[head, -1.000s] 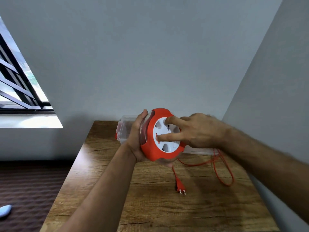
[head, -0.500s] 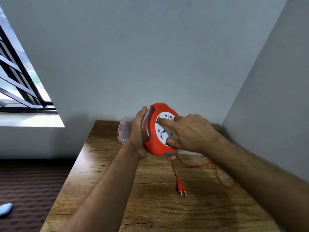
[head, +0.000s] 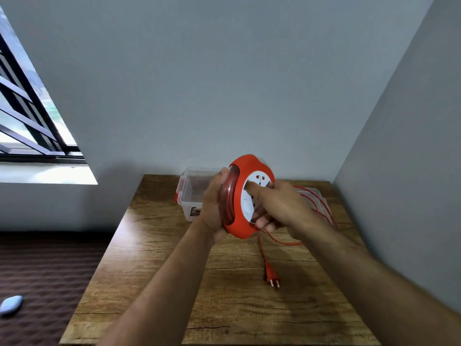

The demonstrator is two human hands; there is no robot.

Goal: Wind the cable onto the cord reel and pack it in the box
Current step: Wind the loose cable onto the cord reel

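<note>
I hold a round red cord reel (head: 243, 228) with a white socket face above the wooden table (head: 154, 258). My left hand (head: 212, 208) grips its back and rim. My right hand (head: 279, 206) has its fingers pressed into the white centre disc. Some red cable is wound inside the reel. The rest of the red cable (head: 321, 208) hangs from the reel's underside and loops over the table to the right. Its red plug (head: 272, 274) lies flat on the table in front. A clear plastic box (head: 193, 193) stands open behind the reel.
The clear lid (head: 313, 193) of the box lies behind my right hand, under the cable loops. Grey walls close in the table at the back and right. A window is at the left. A pale blue object (head: 11, 304) lies on the dark floor mat.
My right hand has turned on the white disc, from the right side round toward the lower part. The loose cable loop on the table has grown shorter. The reel has risen a little.
</note>
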